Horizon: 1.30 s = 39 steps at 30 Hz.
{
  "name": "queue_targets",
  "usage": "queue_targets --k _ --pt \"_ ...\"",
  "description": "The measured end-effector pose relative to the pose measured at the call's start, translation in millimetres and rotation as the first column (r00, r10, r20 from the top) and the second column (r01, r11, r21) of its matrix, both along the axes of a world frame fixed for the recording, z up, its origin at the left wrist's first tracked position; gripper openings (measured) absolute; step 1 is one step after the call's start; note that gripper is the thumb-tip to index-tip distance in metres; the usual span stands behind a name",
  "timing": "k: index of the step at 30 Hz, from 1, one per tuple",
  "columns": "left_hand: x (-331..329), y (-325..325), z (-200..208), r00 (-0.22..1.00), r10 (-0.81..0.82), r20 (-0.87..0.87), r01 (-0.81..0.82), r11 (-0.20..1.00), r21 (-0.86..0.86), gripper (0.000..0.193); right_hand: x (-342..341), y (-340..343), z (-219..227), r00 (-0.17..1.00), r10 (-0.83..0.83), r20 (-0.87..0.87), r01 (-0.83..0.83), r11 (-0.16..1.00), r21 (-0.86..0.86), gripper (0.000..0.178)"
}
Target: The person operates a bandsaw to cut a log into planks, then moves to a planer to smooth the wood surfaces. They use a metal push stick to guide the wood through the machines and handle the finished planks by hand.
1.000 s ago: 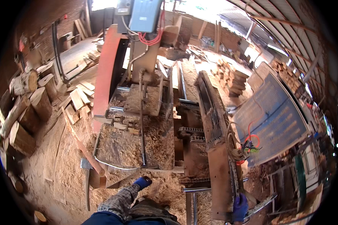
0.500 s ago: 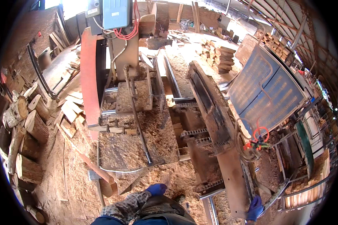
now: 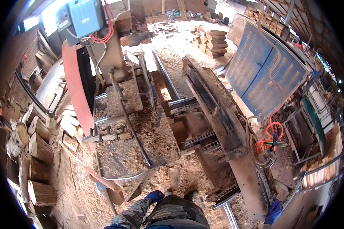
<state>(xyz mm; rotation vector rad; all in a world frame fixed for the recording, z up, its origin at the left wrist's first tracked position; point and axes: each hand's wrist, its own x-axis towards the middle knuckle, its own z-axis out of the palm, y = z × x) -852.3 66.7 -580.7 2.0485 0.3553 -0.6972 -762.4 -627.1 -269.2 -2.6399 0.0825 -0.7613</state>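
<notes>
While near timber (image 3: 322, 170) rack (image 3: 319, 187) — right hand (image 3: 273, 212)

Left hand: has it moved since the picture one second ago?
Yes: the left hand is now farther from the sawdust-covered platform, back toward the person's body.

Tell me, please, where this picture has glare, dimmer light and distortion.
Head view: glare whitens the floor beside the plank stack; head view: the left hand and right hand are in dimmer light; head view: straight edges bend toward the black rim.
</notes>
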Motion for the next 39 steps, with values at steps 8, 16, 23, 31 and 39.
queue_targets --k 8,16,23,31,39 --pt "6 5 -2 0.997 -0.075 -0.028 0.071 0.991 -0.11 0.039 -11 -45 -9 0.951 -0.308 0.016 0.283 0.893 0.35 0.031" --pt "50 28 -5 0.92 0.114 0.374 -0.079 0.991 -0.108 0.033 -5 -85 -4 0.941 -0.334 -0.046 0.336 0.919 0.207 0.032" --pt "65 17 39 0.866 0.49 0.097 -0.476 0.869 -0.136 0.036 -3 -101 0 0.919 -0.378 -0.115 0.394 0.893 0.219 0.034" --pt "71 20 56 0.965 0.083 0.25 -0.21 0.817 0.537 0.053 0 -130 -23 0.898 -0.43 -0.095 0.439 0.858 0.268 0.036" --pt "-10 -26 110 0.707 -0.34 -0.62 0.705 0.271 0.655 0.055 24 -138 -18 0.886 -0.439 -0.152 0.464 0.839 0.284 0.039"
